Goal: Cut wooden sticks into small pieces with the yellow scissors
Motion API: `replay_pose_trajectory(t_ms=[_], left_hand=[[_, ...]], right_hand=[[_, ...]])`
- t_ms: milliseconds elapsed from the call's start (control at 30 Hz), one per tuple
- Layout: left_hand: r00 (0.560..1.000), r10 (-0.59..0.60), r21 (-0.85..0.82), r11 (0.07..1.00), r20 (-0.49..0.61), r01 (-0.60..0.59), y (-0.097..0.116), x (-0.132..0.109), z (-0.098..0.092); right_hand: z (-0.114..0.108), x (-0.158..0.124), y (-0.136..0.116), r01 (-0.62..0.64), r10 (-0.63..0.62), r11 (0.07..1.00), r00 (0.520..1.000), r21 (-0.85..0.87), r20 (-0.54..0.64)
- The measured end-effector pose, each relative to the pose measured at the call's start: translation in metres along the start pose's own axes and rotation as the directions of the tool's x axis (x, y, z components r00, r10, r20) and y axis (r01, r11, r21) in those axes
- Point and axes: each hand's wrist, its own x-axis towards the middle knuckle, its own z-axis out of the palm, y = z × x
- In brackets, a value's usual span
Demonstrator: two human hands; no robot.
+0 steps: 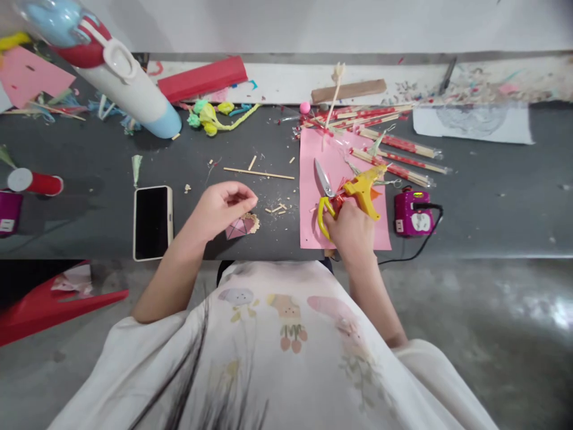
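Note:
My left hand (225, 206) is closed, thumb and forefinger pinched together; whatever may be between the tips is too small to make out. Just below those fingers lies a small pink paper piece (237, 229) with dark lines and a bumpy rim of pale wooden bits. My right hand (353, 230) is curled at the yellow handles of scissors (326, 179), their blades pointing away from me. Against its knuckles is a yellow glue gun (363, 186), with red shreds beside it. Both tools are over a pink sheet (312, 230).
Short wood bits (277, 208) and a thin stick (259, 173) lie mid-table. Wrapped red-and-wood chopsticks (398, 143) are at back right. A purple box (412, 213) with a black cable stands right. Left are a phone (153, 223), a bottle (134, 83) and a red spool (45, 183).

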Motion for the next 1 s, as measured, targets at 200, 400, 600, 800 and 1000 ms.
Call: replay_pose_trajectory(t_ms=[200, 400, 600, 800, 1000], left_hand=[[0.984, -0.011, 0.035, 0.999, 0.177, 0.004, -0.028, -0.032, 0.026], [0.969, -0.109, -0.074, 0.989, 0.223, 0.129, -0.04, -0.05, 0.048], [0.959, -0.12, -0.08, 0.986, 0.255, 0.144, -0.048, -0.065, 0.051], [0.959, -0.128, -0.16, 0.972, 0.252, 0.172, -0.06, -0.075, 0.052], [0.961, -0.198, -0.371, 0.892, 0.195, 0.259, -0.062, -0.076, 0.053]], right_hand=[[0.0, 0.0, -0.009, -0.034, 0.034, 0.999, 0.999, -0.027, 0.001], [0.002, -0.002, -0.011, -0.054, 0.057, 0.996, 0.998, -0.069, 0.031], [0.001, -0.006, -0.009, -0.031, 0.032, 0.996, 0.999, -0.079, 0.005], [0.002, -0.016, -0.005, 0.009, -0.01, 1.0, 0.998, -0.018, -0.067], [0.002, -0.036, -0.011, 0.173, -0.141, 0.968, 0.974, 0.182, -0.176]])
